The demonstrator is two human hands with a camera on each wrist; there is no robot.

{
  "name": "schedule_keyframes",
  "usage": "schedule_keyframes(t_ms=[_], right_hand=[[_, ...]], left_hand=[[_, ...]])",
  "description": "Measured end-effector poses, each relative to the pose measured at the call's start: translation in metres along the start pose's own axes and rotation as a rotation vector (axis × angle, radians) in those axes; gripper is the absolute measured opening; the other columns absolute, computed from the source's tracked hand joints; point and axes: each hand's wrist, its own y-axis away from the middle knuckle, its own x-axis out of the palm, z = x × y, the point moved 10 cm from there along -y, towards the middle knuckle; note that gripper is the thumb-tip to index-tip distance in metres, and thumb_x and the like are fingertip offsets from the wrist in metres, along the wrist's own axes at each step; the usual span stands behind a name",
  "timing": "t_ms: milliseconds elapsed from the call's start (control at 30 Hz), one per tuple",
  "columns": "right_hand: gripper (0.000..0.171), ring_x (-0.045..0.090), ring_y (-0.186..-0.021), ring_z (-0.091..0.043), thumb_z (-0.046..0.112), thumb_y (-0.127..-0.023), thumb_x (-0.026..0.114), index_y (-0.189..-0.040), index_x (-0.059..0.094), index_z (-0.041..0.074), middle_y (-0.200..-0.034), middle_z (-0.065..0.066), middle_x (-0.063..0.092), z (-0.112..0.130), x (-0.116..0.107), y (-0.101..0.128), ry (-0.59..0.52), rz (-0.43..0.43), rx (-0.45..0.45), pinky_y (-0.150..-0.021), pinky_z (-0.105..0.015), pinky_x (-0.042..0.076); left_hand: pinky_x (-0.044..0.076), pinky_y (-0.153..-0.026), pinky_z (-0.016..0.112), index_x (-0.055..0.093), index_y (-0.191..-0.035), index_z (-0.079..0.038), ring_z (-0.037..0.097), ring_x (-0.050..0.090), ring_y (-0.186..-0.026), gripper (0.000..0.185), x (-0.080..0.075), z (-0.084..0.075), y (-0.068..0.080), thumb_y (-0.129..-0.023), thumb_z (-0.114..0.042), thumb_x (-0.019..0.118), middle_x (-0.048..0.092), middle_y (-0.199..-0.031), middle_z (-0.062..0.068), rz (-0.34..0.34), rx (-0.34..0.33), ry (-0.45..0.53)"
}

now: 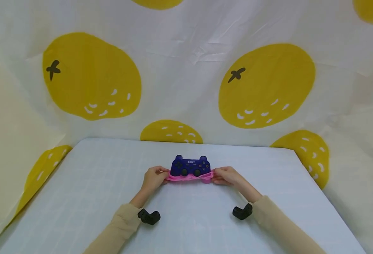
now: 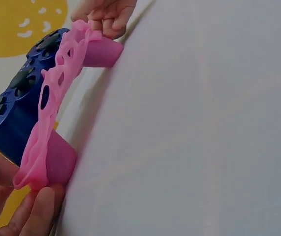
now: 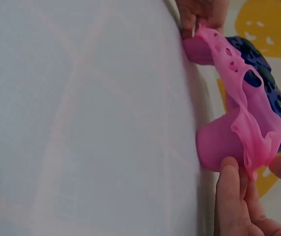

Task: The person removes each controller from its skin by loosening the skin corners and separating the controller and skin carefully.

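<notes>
- The blue controller [image 1: 190, 165] sits mid-table [image 1: 94, 183], its pink cover [image 1: 189, 178] half peeled toward us.
- Our left hand [image 1: 154, 178] pinches the cover's left end; our right hand [image 1: 227, 175] pinches the right end.
- We judge an even pull from both ends best, so the thin cover neither tears nor drags the controller.

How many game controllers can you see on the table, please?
1: a blue controller lies mid-table, partly in a pink silicone cover whose ends the left hand and right hand pinch. None seems hidden.
</notes>
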Motion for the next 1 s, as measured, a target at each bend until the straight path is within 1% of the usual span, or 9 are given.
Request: schedule_keyframes(t_ms=[100,233,300,433,500,633,767,900,1000], right_hand=[[0.043,0.066,-0.068,-0.004,0.014,-0.094,0.051,-0.126,0.052,-0.015,-0.076,0.002,0.070,-0.003,0.003,-0.001,0.012,-0.010,0.010,-0.064,-0.017,0.055],[0.041,0.064,-0.066,-0.004,0.018,-0.094,0.052,-0.121,0.056,-0.013,-0.075,0.002,0.067,-0.001,0.005,-0.002,0.033,-0.041,0.014,-0.062,-0.016,0.055],[0.039,0.063,-0.064,-0.004,0.019,-0.093,0.052,-0.117,0.056,-0.012,-0.073,0.002,0.066,0.000,0.008,-0.003,0.030,-0.031,0.018,-0.062,-0.015,0.054],[0.032,0.061,-0.060,-0.002,0.017,-0.091,0.051,-0.111,0.057,-0.008,-0.067,0.004,0.063,-0.002,0.015,-0.004,-0.001,-0.013,0.038,-0.059,-0.014,0.053],[0.033,0.061,-0.060,-0.002,0.016,-0.091,0.051,-0.112,0.056,-0.009,-0.067,0.004,0.063,-0.004,0.017,-0.003,-0.019,-0.007,0.045,-0.059,-0.014,0.053],[0.040,0.062,-0.063,-0.002,0.018,-0.093,0.050,-0.120,0.052,-0.011,-0.070,0.004,0.064,-0.004,0.018,0.000,-0.012,0.027,0.053,-0.061,-0.014,0.054],[0.042,0.063,-0.065,-0.004,0.021,-0.097,0.047,-0.125,0.052,-0.010,-0.075,0.003,0.064,-0.002,0.020,0.003,0.060,0.092,0.035,-0.062,-0.015,0.054],[0.031,0.062,-0.063,-0.004,0.018,-0.100,0.044,-0.113,0.057,-0.008,-0.075,0.002,0.062,-0.001,0.021,0.004,0.120,0.152,0.008,-0.059,-0.016,0.053],[0.025,0.060,-0.061,-0.003,0.014,-0.101,0.042,-0.105,0.057,-0.006,-0.074,0.002,0.061,-0.003,0.022,0.005,0.143,0.175,-0.005,-0.058,-0.016,0.052]], left_hand=[[0.054,-0.056,0.022,0.072,-0.091,0.001,0.010,0.061,-0.056,0.014,-0.002,0.007,0.002,-0.081,-0.005,0.064,0.070,-0.081,0.010,0.009,-0.033,-0.004],[0.054,-0.060,0.022,0.073,-0.093,0.002,0.010,0.061,-0.061,0.018,-0.004,0.007,0.002,-0.082,-0.007,0.061,0.072,-0.091,0.013,0.015,-0.064,-0.037],[0.054,-0.060,0.021,0.073,-0.094,0.002,0.009,0.061,-0.061,0.020,-0.006,0.008,0.001,-0.083,-0.010,0.061,0.072,-0.089,0.012,0.009,-0.082,-0.049],[0.053,-0.056,0.019,0.073,-0.094,0.003,0.008,0.063,-0.055,0.022,-0.010,0.010,0.002,-0.084,-0.014,0.064,0.071,-0.072,0.006,-0.005,-0.117,-0.045],[0.052,-0.055,0.019,0.073,-0.093,0.004,0.008,0.064,-0.053,0.022,-0.010,0.011,0.003,-0.084,-0.015,0.065,0.069,-0.067,0.004,0.003,-0.131,-0.039],[0.053,-0.056,0.019,0.073,-0.093,0.003,0.009,0.065,-0.054,0.022,-0.009,0.012,0.005,-0.083,-0.015,0.066,0.070,-0.070,0.007,0.027,-0.150,-0.028],[0.054,-0.057,0.020,0.072,-0.095,0.004,0.009,0.065,-0.055,0.022,-0.009,0.012,0.005,-0.085,-0.014,0.066,0.071,-0.077,0.009,0.036,-0.141,-0.009],[0.054,-0.057,0.019,0.071,-0.098,0.003,0.008,0.064,-0.055,0.023,-0.008,0.012,0.004,-0.087,-0.017,0.066,0.070,-0.079,0.008,0.046,-0.124,0.002],[0.054,-0.057,0.020,0.071,-0.099,0.001,0.008,0.064,-0.055,0.023,-0.007,0.012,0.003,-0.088,-0.018,0.067,0.069,-0.077,0.007,0.062,-0.102,0.002]])
